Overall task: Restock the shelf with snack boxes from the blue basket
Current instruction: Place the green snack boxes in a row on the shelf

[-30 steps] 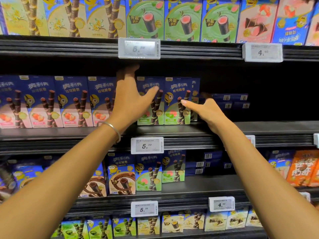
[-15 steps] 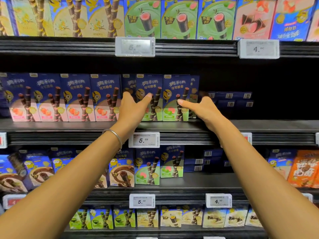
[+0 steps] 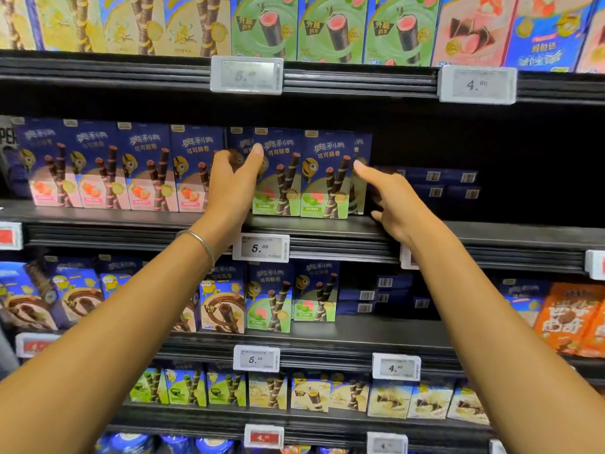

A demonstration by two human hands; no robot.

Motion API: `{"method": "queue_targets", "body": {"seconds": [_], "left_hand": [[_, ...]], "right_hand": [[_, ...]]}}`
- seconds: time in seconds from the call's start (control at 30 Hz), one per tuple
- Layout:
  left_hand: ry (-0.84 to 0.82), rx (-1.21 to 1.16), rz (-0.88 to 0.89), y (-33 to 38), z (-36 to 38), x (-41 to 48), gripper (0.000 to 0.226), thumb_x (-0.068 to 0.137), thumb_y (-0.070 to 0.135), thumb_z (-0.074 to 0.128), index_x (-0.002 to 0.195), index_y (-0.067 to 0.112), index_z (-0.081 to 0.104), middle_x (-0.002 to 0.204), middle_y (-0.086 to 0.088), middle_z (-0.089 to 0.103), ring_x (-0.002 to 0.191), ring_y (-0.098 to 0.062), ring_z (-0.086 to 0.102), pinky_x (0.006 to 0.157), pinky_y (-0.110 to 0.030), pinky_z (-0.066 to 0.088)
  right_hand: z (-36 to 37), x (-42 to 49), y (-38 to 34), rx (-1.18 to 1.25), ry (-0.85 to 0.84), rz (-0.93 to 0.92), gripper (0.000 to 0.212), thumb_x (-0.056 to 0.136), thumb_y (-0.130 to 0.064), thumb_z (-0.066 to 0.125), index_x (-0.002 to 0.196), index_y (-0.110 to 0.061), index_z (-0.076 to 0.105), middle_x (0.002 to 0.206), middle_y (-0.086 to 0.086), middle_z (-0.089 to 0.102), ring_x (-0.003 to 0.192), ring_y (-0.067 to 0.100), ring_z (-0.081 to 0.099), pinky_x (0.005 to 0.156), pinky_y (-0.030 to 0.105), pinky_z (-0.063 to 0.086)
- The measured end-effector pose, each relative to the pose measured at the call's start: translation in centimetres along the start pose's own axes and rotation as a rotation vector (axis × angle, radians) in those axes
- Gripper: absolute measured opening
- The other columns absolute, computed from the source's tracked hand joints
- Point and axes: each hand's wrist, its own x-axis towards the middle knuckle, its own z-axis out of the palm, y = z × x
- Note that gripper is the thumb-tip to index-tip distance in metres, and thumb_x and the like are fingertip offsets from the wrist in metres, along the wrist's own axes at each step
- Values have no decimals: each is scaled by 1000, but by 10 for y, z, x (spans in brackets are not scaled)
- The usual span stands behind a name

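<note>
Left hand (image 3: 230,191) higher than before, fingers (image 3: 222,160) round green snack box (image 3: 278,178); right hand (image 3: 393,204) alongside, grip unclear

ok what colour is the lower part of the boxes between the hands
Light green on the boxes, seen in the head view.

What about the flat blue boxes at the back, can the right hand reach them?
Probably yes: the right hand is just in front of the flat blue boxes, with only bare shelf between them.
</note>
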Motion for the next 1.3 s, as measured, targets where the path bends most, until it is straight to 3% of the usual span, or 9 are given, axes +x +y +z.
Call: {"method": "queue_targets", "body": {"seconds": [0.13, 0.33, 0.5, 0.73, 0.9, 1.03, 1.13, 1.23, 1.3], "left_hand": [[25, -40, 91, 6, -1, -21, 26, 108, 41, 55, 131, 28, 50, 104, 25, 58, 83, 26, 60, 71, -7, 47], [43, -159, 120, 26, -14, -76, 30, 108, 40, 55, 136, 30, 57, 135, 7, 63, 126, -11, 60, 97, -28, 49], [-26, -285, 31, -7, -34, -169, 32, 94, 51, 63, 122, 36, 63, 138, -3, 68, 118, -13, 70, 82, -25, 53], [-135, -231, -404, -149, -53, -341, 24, 83, 54, 71, 103, 41, 74, 113, 5, 78, 107, -23, 75, 80, -35, 54], [-252, -127, -850, -223, -30, -480, 39, 71, 67, 70, 100, 41, 74, 113, 7, 79, 107, -23, 75, 79, -38, 49], [-266, -34, -1106, -260, 10, -558, 9, 97, 33, 72, 106, 30, 69, 99, 10, 81, 103, -19, 76, 68, -30, 51], [-289, 16, -1203, -274, 48, -594, 7, 102, 32, 66, 105, 26, 67, 90, 13, 81, 98, -17, 75, 70, -31, 50], [-279, 54, -1283, -297, 88, -625, 14, 104, 33, 63, 112, 22, 67, 109, 2, 79, 102, -20, 73, 86, -40, 54], [-272, 73, -1313, -321, 116, -645, 26, 105, 42, 60, 118, 21, 66, 113, -1, 77, 100, -19, 73, 82, -37, 53]], "right_hand": [[-8, -16, -1, 122, 12, -43, 121, 51, -68, 82, 152, -21, 34, 159, 1, 35, 148, 23, 31, 118, 50, 27], [-21, -98, -14, 178, 50, -129, 77, 66, -60, 75, 132, -28, 53, 144, -2, 53, 137, 18, 48, 115, 46, 38], [-43, -203, 36, 276, 85, -36, 46, 90, -40, 63, 130, -17, 60, 127, 3, 70, 119, 16, 66, 103, 41, 50], [-71, -348, 173, 100, 143, 515, 33, 89, -35, 62, 117, -16, 63, 121, 9, 72, 119, 26, 65, 105, 46, 46], [-113, -442, 254, -28, 194, 828, 14, 97, -30, 60, 105, -21, 68, 119, 7, 73, 99, 18, 69, 71, 29, 48], [-157, -487, 308, -54, 256, 981, 21, 97, -29, 61, 113, -15, 64, 104, 7, 74, 85, 18, 69, 60, 23, 50], [-196, -514, 347, -39, 290, 1069, 27, 98, -33, 59, 121, -19, 62, 98, 5, 72, 88, 21, 66, 66, 26, 46], [-237, -538, 397, -78, 304, 1183, 21, 97, -35, 60, 105, -18, 68, 89, 0, 75, 79, 14, 68, 73, 31, 50], [-263, -551, 440, -81, 305, 1243, 21, 97, -36, 61, 103, -16, 65, 94, 3, 73, 87, 17, 67, 85, 40, 51]]}}
